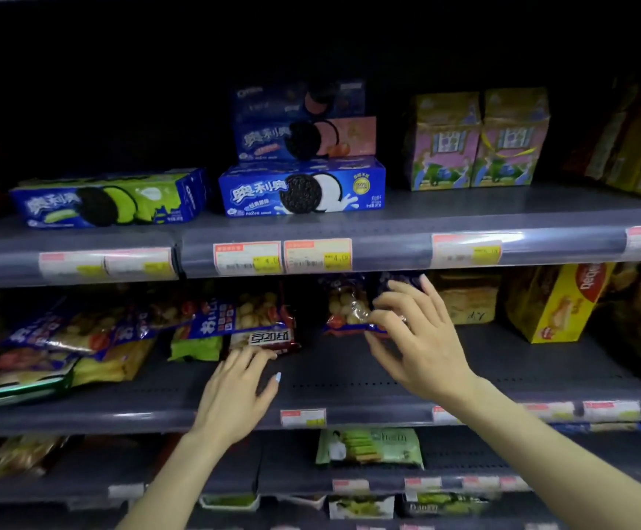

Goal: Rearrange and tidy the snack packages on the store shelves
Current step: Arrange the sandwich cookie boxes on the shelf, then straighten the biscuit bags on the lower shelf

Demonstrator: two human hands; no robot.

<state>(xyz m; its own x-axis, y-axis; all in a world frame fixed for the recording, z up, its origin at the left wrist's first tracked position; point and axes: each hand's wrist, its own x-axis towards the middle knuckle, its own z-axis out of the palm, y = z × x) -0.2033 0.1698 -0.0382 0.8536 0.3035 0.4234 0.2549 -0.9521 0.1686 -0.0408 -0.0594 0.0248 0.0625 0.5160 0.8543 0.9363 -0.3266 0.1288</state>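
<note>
I take the middle shelf (349,380) as my landmark. My right hand (422,338) is reaching over its bare centre strip and has its fingertips on the clear biscuit bag (347,306) that stands upright toward the back; the fingers look loosely spread and curled against the bag's right edge, so I judge it a light pinch, though blur keeps me from being sure. That bag's long axis runs up and down, and it lies just left of and behind the right hand, so this hand is plainly the nearer one. My left hand (236,392) lies flat and relaxed on the shelf's front half, fingertips touching the bottom edge of the blue-banded bag (259,323) that leans in the left-hand pile, holding nothing. The gap between the two bags is bare shelf.
</note>
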